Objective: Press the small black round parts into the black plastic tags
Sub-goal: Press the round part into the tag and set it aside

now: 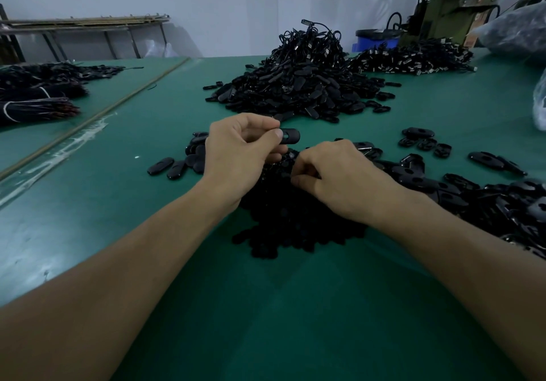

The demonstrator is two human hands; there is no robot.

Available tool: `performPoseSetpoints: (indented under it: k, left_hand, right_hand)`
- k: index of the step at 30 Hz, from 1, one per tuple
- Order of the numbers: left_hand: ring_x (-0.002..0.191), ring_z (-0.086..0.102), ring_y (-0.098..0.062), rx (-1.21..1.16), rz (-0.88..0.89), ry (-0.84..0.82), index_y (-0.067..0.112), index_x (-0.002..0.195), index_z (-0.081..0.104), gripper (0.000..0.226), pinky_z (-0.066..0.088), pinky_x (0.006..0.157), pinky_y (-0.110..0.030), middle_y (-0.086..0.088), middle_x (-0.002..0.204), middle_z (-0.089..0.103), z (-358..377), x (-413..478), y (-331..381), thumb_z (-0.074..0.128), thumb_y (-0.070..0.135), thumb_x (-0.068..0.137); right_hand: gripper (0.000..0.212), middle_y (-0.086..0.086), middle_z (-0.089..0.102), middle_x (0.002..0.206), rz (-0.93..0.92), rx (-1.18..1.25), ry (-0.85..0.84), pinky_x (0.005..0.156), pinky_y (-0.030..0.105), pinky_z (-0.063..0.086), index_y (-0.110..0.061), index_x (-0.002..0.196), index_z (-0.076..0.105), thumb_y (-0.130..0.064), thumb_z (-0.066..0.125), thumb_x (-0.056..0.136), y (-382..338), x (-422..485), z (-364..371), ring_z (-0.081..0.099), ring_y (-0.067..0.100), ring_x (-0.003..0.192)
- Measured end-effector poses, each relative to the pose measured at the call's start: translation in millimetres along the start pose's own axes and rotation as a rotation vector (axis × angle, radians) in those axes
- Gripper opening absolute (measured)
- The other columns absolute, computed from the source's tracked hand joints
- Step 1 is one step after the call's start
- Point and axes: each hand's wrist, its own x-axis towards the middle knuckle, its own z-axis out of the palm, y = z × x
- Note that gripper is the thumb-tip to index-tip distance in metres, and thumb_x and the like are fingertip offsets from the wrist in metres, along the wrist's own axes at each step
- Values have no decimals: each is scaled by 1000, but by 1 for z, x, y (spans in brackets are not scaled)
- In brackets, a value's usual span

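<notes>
Tag [291, 136] in our left hand [239, 150] — we pinch it at one end between thumb and forefinger, the other fingers curled beneath, and it sticks out to the right, lifted just above the far edge of the heap [295, 221] of small round parts. Our right hand [334, 174] rests on top of the heap, fingers curled down into it with the thumb and forefinger tips close together; we cannot tell whether they have hold of a part. The heap lies on the green table [88, 203], between our forearms. Right of the heap spreads a drift of loose tags [502, 200], and a few strays [174, 165] lie just left of it. Well behind the heap rises a tall pile [298, 85] of black pieces and cords — and far to the left of the heap we see tied bundles [35, 100].
</notes>
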Motion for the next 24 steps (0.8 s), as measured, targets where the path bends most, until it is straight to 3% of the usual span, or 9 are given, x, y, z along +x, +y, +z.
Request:
performPoseSetpoints:
  k: [5,8,13,16,20,24]
  left_hand:
    - [71,76,-19,0,-6,18,13,88,70,11,58,65,-23,-3,75,77,-2,1,-1,71,2,90]
    - [72,76,-19,14,-2,23,13,88,70,11,58,66,-23,-3,76,77,-3,2,-1,71,3,90]
    - [70,75,-18,29,0,19,14,86,70,12,58,65,-23,-2,74,77,-1,0,-1,71,2,90]
    - [71,75,-18,44,-1,23,14,86,70,12,58,65,-24,-2,74,76,-1,1,-2,71,3,90]
    - [70,75,-18,41,-2,29,14,86,70,12,57,64,-22,-4,75,77,-2,1,-2,71,2,90]
    - [71,75,-18,54,11,15,13,86,70,12,58,64,-23,-3,74,76,-2,1,-3,71,2,90]
  right_hand:
    - [21,-3,70,87,24,54,-20,79,42,55,-25,93,72,-43,62,93,0,-2,-3,65,19,81]
    - [8,-5,70,89,30,74,-39,81,42,56,-26,90,72,-30,65,90,0,-2,-4,65,17,86]
    - [8,0,67,93,46,71,-28,82,43,55,-25,89,70,-24,63,92,-1,-1,-1,64,23,88]
    - [10,-3,69,90,38,90,2,82,40,55,-22,90,72,-22,63,94,1,-1,-1,63,18,86]
    - [16,-5,68,93,38,137,51,84,41,54,-31,85,64,-24,58,97,1,-2,-2,63,17,87]
    - [14,-6,67,87,22,197,157,79,43,54,-24,89,61,-27,53,100,2,-3,-3,62,16,83]
